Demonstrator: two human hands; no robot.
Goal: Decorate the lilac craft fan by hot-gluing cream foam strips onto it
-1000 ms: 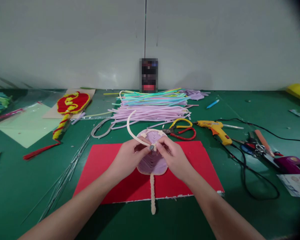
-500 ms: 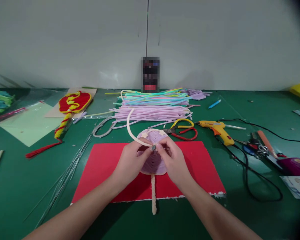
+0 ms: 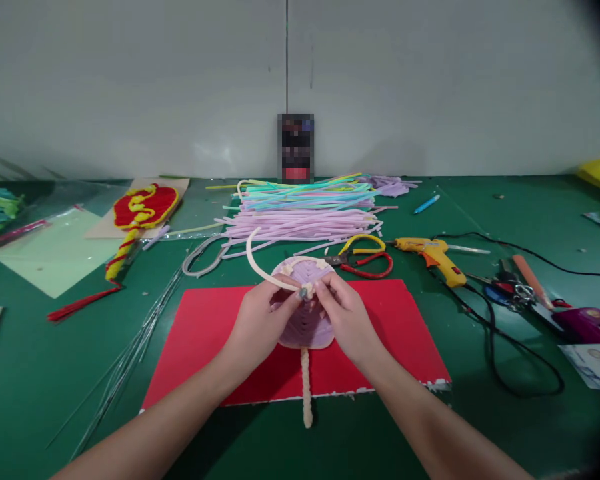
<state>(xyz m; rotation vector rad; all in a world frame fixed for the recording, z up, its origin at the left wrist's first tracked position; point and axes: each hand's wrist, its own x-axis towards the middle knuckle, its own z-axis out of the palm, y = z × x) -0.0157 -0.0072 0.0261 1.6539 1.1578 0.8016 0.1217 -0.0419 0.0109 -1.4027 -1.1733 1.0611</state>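
Between my hands is a cream pipe cleaner [image 3: 255, 259], its long free end curving up to the left and its near end folded into a small shape. My left hand [image 3: 266, 319] pinches it between thumb and finger. My right hand [image 3: 344, 310] pinches the folded end. Beneath them lies a round purple fan [image 3: 307, 328] made of pipe cleaners, with a cream edge, small cream flower shapes near its top and a twisted cream handle [image 3: 307, 393]. The fan rests on a red board [image 3: 205, 340]. My fingers hide its middle.
Bundled pastel pipe cleaners [image 3: 300, 225] lie behind, below a phone [image 3: 295, 148] against the wall. Scissors [image 3: 363, 257], a yellow glue gun [image 3: 433, 259] with a black cord and a blue pen [image 3: 427, 204] are right. A red-yellow fan [image 3: 145, 207] and thin wires [image 3: 145, 333] lie left.
My fingers have shifted slightly on the pipe cleaner, and a small folded cream shape now shows at their tips. The whole view has moved a little.
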